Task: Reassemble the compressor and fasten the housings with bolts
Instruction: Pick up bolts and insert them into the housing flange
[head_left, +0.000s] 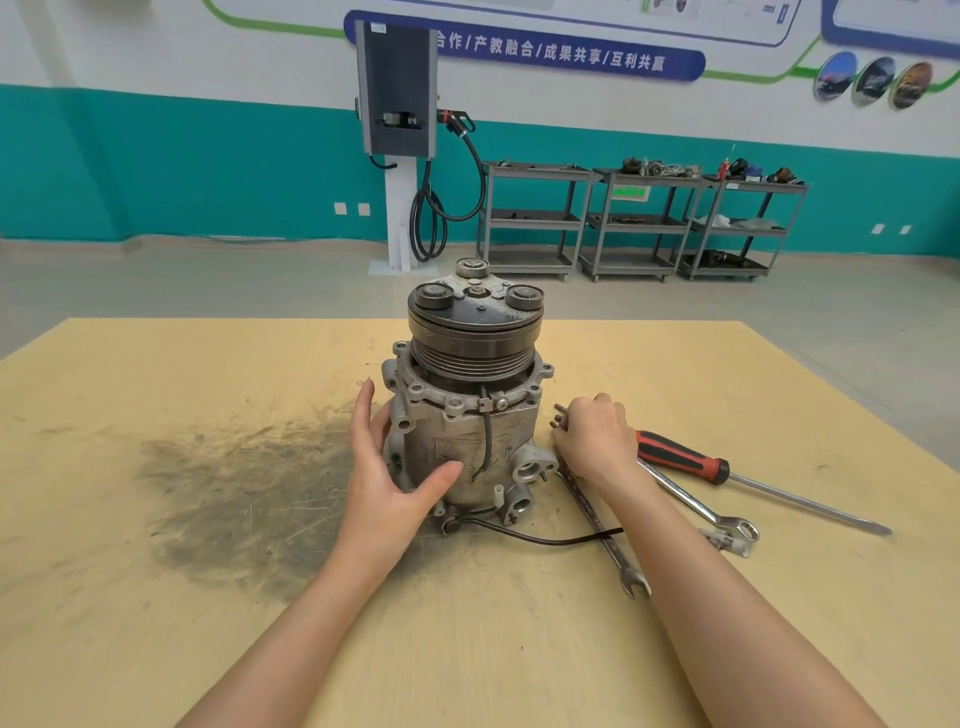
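Note:
The compressor (467, 415) stands upright on the yellow board (208, 623), its dark pulley and clutch on top and a black wire trailing from its base. My left hand (389, 473) holds its left side, fingers spread along the housing and the thumb across the front. My right hand (595, 441) rests on the board just right of the compressor, its fingers curled around several long bolts (560, 415) whose ends stick out toward the housing.
A combination wrench (602, 530) lies under my right wrist. To the right lie a ring spanner (701, 506) and a red-and-black screwdriver (737, 475). A dark grease stain (244, 493) marks the board at left. Grey carts and a wall charger stand far behind.

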